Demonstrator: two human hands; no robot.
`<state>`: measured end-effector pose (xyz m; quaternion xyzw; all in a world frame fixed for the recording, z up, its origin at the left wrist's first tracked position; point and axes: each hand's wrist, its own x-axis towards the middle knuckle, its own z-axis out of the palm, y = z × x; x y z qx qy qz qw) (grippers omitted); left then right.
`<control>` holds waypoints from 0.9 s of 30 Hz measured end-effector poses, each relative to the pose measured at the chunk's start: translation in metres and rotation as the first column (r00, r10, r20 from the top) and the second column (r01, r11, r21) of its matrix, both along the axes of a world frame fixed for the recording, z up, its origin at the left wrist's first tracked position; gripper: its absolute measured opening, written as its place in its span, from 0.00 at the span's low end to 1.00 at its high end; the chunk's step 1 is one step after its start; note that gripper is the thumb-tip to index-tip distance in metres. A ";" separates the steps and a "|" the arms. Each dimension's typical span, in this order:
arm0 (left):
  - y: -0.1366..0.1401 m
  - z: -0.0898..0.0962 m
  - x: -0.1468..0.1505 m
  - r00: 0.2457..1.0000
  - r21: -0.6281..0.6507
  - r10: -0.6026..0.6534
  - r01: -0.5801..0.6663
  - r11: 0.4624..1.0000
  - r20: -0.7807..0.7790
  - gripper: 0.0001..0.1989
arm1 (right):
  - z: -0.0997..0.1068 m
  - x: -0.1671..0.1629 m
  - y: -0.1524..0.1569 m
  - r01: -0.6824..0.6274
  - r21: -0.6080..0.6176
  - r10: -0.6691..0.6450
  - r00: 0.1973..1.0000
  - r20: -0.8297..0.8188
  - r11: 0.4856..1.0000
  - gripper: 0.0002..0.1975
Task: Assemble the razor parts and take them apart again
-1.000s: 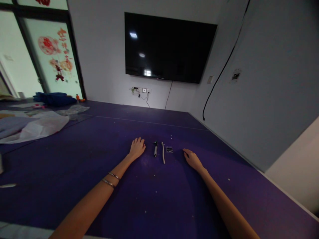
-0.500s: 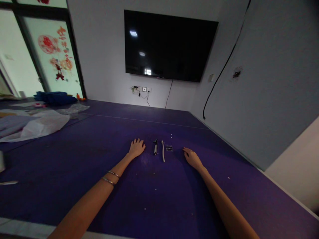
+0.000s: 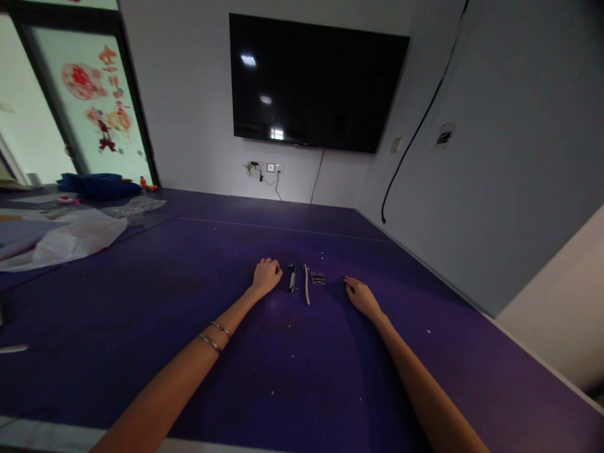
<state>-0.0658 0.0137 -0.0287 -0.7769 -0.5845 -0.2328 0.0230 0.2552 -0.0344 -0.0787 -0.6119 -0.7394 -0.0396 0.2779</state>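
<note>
A slim black-and-pale tool (image 3: pixel 292 280) is laid lengthwise on the purple tabletop (image 3: pixel 226 390), between the two hands, with its dark end pointed away from the person. Just to its right, a slender pale stick (image 3: pixel 307 289), slightly bowed, is set down roughly parallel to it. Beside the stick's far half, a small flat rectangle (image 3: pixel 318 278) with dark markings is placed; its details are too small to be made out. The three things are laid in a row, apart from one another.

The left hand (image 3: pixel 267 275) is held palm down close to the left of the tool, with its fingers curled; whether anything is enclosed beneath them cannot be told. Two metallic bracelets (image 3: pixel 209 343) are worn on that forearm. The right hand (image 3: pixel 361 297) is rested to the right of the rectangle, apart from it, loosely spread and palm down, with nothing seen in its grasp.

Farther left, a sheet of white wrapping (image 3: pixel 78 242) is spread on the tabletop, and clear plastic (image 3: pixel 141 206) and a blue cloth (image 3: pixel 101 186) are seen beyond it. On the far wall, a large dark television (image 3: pixel 316 88) is mounted above sockets (image 3: pixel 270 168). A black cable (image 3: pixel 419 126) is hung along the right wall.
</note>
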 end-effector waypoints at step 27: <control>0.016 0.022 0.043 0.758 -0.473 0.187 0.177 0.863 0.625 0.11 | 0.004 -0.002 -0.003 0.013 -0.007 -0.013 1.000 -0.016 1.000 0.19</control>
